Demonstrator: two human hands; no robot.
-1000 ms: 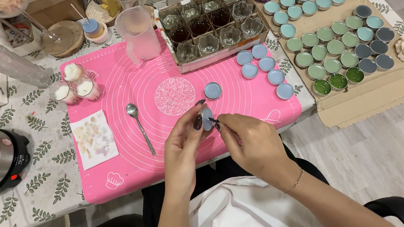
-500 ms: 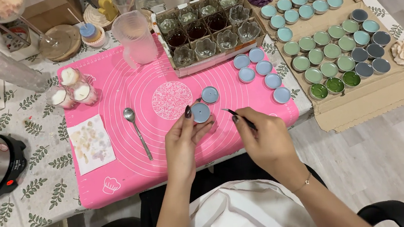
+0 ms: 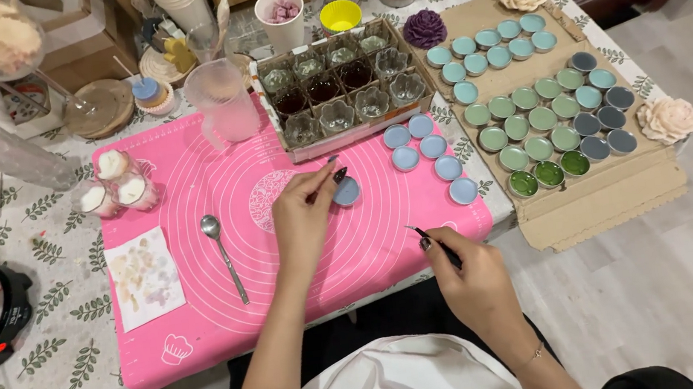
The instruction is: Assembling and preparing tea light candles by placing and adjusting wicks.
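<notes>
A small round tin (image 3: 347, 191) filled with pale blue wax is held by the left hand (image 3: 304, 216) at the centre of the frame, just above the pink silicone mat (image 3: 205, 321). The fingers are closed on its rim, thumb on one side and fingertips on the other, so that the smooth top is left untouched. A thin dark tool (image 3: 433, 241), possibly tweezers, is pinched between the fingers of the right hand (image 3: 469, 280) at lower centre, over the mat's near edge and well apart from the tin; its tip is pointed up and left.

Five matching blue tins (image 3: 432, 155) are set in a curved row on the mat right of centre, apparently kept separate from the finished ones. On the right, blue, green and grey tins are packed in rows on a flattened cardboard box (image 3: 612, 192), grouped by colour. A tray of clear faceted glass cups (image 3: 340, 88) is placed at upper centre, beside a translucent plastic jug (image 3: 222, 100). A metal spoon (image 3: 222, 255) and a stained paper sheet (image 3: 143, 277) lie at lower left. The table (image 3: 37, 270) is covered by a leaf-printed cloth.
</notes>
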